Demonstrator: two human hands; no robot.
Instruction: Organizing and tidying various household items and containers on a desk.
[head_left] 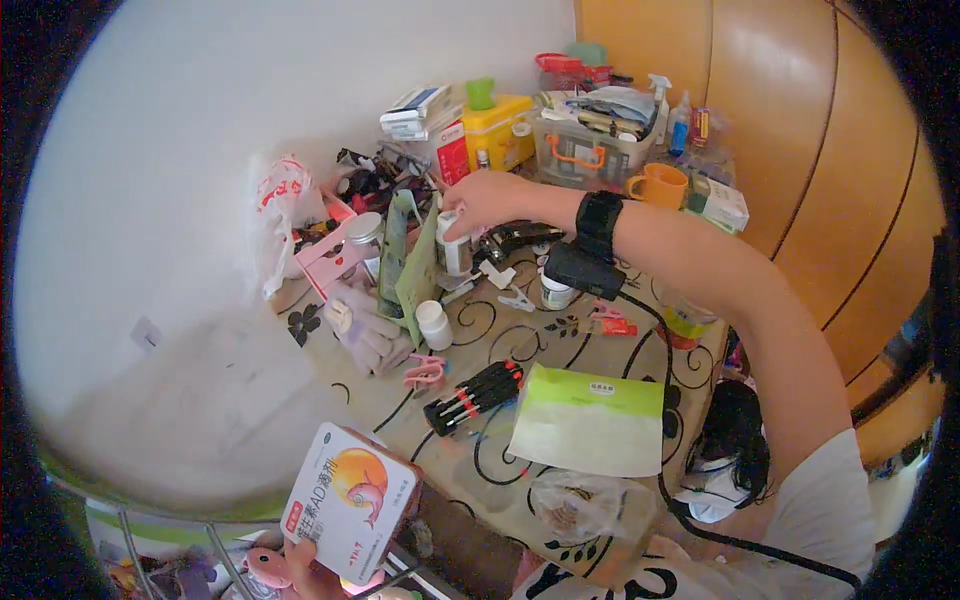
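At the lower left, my left hand [308, 566] grips a white medicine box [345, 500] with an orange circle and a pink fish printed on it. My right arm stretches across the table. The fingers of my right hand [486, 200] are closed around the top of a white bottle [454, 250], which is upright beside an open green box [412, 270]. A smaller white bottle [434, 325] stands in front of the green box. Grey gloves [365, 330] lie to its left, and pink clips [425, 372] lie nearer me.
A screwdriver set [475, 397], a green-and-white tissue pack [590, 420] and a clear plastic bag [590, 507] lie on the near side. Along the back stand a yellow box [500, 135], a clear bin [585, 155] and an orange mug [660, 185]. A black cable [668, 400] trails from my right wrist.
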